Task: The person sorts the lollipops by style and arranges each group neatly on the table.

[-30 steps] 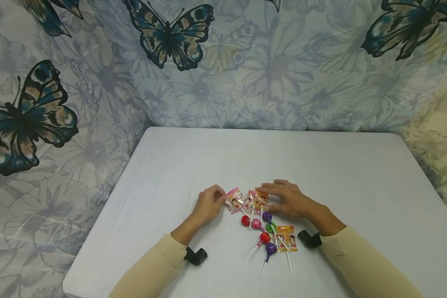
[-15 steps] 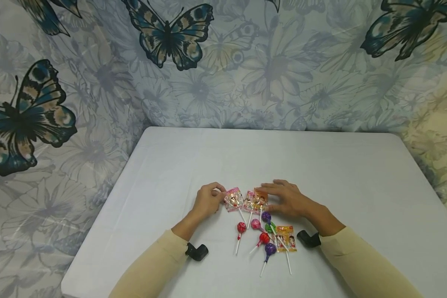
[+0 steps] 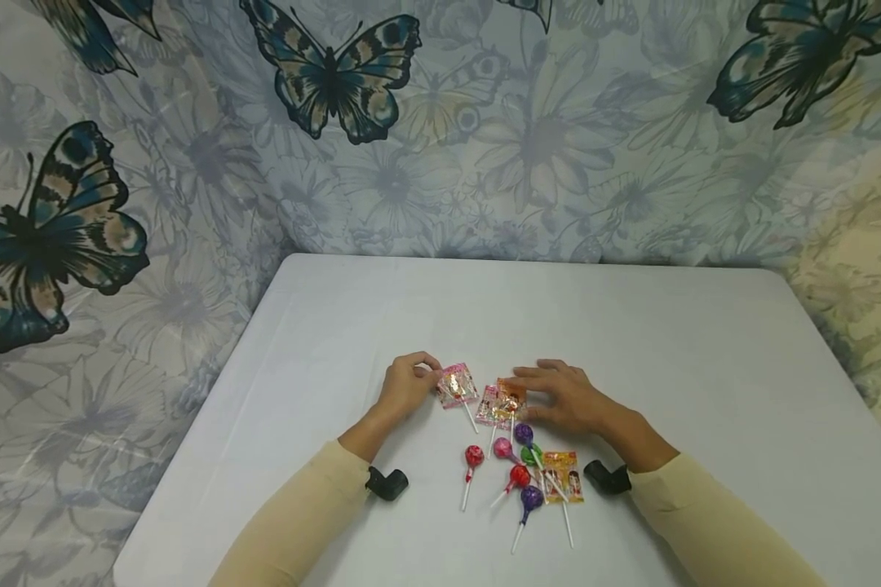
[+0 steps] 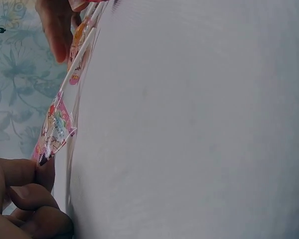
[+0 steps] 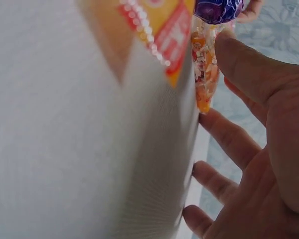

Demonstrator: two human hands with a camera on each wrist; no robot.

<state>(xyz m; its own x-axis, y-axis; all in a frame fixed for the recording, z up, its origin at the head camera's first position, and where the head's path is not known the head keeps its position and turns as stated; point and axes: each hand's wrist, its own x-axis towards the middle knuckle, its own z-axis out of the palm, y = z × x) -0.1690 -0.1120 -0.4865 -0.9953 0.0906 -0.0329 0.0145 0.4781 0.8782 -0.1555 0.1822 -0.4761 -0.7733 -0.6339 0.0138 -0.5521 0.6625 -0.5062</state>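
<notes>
My left hand (image 3: 408,386) pinches the corner of a flat, pink-wrapped lollipop (image 3: 457,385) between thumb and finger; its white stick points toward me. In the left wrist view that wrapper (image 4: 54,128) looks slanted, its lower corner in the fingertips. Across from it, my right hand (image 3: 564,396) rests on the table with spread fingers, the index fingertip at an orange-wrapped lollipop (image 3: 512,396). Another pink-wrapped lollipop (image 3: 488,403) lies against that one. The right wrist view has the orange wrapper (image 5: 205,74) between thumb and index finger, its lower tip at the index fingertip.
Round lollipops lie nearer me: a red one (image 3: 474,456) off to the left, a second red (image 3: 519,476), a pink (image 3: 502,447), a green (image 3: 531,456) and two purple, one at the front (image 3: 532,498). An orange packet (image 3: 562,477) lies beside them on the white table (image 3: 323,326).
The left red lollipop has moved left and toward me, its stick now pointing at me. My left hand has shifted the pink-wrapped lollipop slightly left and away. My right hand has stayed nearly still.
</notes>
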